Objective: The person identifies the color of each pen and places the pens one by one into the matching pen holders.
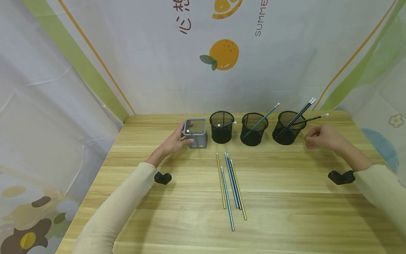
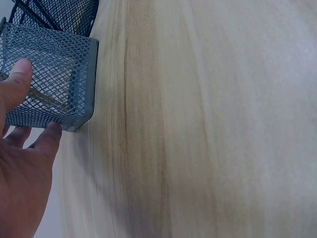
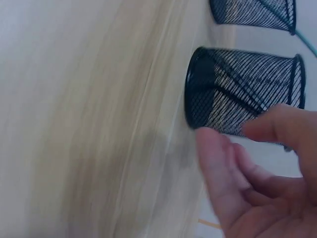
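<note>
On a wooden worktop (image 1: pixel 285 222), a person's left grip (image 1: pixel 172 142) clasps a grey mesh holder (image 1: pixel 200 141). Right of the holder stand three black mesh cups (image 1: pixel 252 138); loose pencils (image 1: pixel 227 197) lie front-right of it. The right grip (image 1: pixel 324 137), relaxed and holding nothing, is beside the cup farthest from it.

On the white cloth (image 1: pixel 279 70) behind the table, thin brown capital letters (image 1: pixel 260 17) turned sideways run from bottom to top and read "SUMME", where the picture's upper edge cuts the line off. Farther left on the same cloth stand larger, dark reddish-brown Chinese characters (image 1: pixel 184 25): the lower one is "心", and the one above it, cropped by that edge, looks like "想". Printed orange fruit (image 1: pixel 224 54) lies between the two columns, lower down.
</note>
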Tool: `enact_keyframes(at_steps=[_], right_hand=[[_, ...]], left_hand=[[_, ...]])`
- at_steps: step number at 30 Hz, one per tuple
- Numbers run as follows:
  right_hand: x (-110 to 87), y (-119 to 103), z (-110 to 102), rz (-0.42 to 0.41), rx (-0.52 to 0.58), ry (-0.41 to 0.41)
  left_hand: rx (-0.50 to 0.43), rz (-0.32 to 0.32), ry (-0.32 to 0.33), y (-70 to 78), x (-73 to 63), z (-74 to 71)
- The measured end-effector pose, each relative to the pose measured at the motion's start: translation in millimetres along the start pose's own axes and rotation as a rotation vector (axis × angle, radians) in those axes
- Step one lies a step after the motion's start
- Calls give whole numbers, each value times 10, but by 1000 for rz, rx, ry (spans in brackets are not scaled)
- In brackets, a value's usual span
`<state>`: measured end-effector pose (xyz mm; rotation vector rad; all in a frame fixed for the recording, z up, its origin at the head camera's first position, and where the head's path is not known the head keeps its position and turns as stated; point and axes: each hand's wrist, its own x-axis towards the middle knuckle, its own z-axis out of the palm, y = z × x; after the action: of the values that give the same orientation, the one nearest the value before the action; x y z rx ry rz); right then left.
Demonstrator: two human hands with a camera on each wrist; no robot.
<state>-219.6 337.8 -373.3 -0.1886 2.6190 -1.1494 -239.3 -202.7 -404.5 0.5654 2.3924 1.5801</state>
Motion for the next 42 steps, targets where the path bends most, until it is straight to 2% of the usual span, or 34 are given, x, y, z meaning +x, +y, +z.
enact_keyframes(at_steps=[2,7,12,21,33,42], right_hand=[[-19,-26,21,35,-1,-76],[-49,-104,110,93,77,-264],[-61,-201,229,115,117,-354],[-29,-347,430,51,66,-382],[24,-523,608,51,99,-408],[89,-702,884,40,125,-411]], left_hand=[[2,1,0,-6,1,-1],[9,4,-2,-4,1,1],[2,7,-4,1,0,-3],[15,11,-7,-11,6,-6],[14,11,-10,-16,8,-10],[8,6,-10,19,-10,-8]])
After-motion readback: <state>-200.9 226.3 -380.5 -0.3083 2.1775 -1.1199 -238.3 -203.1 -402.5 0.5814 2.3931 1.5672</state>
